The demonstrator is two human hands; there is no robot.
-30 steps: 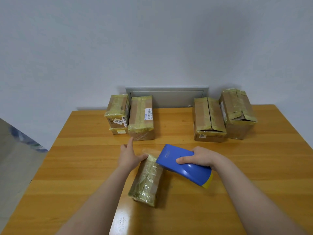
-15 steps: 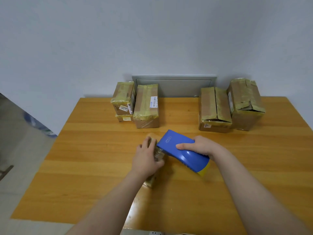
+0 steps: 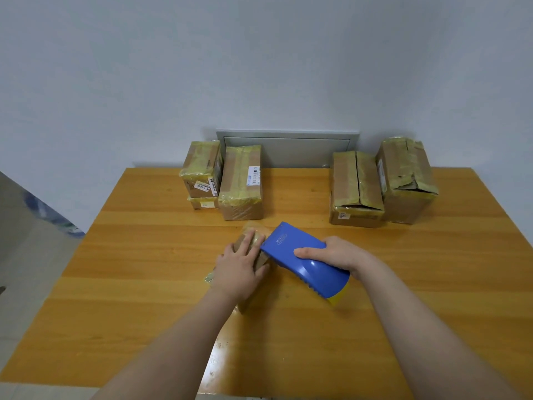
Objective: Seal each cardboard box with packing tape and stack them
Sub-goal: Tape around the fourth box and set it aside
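right now the small box (image 3: 251,302) lies on the bench (image 3: 144,284), a little nearer me than its middle, mostly hidden under my left hand (image 3: 239,269). that hand's fingers (image 3: 248,241) lie fairly straight along the box top and press it down, with the thumb against its right side. the blue tape dispenser (image 3: 300,264) meets the small box at its far right corner, nose tilted towards it. my right hand (image 3: 339,255) is wrapped round the dispenser's body and grips it. along the bench's far edge, well apart from the small box, a stacked pair of boxes (image 3: 202,171) stands just beside a labelled box (image 3: 242,183) on the left. on the right a split-top box (image 3: 356,189) touches a bigger box (image 3: 406,180). a grey panel (image 3: 288,148) sits in the wall behind them.
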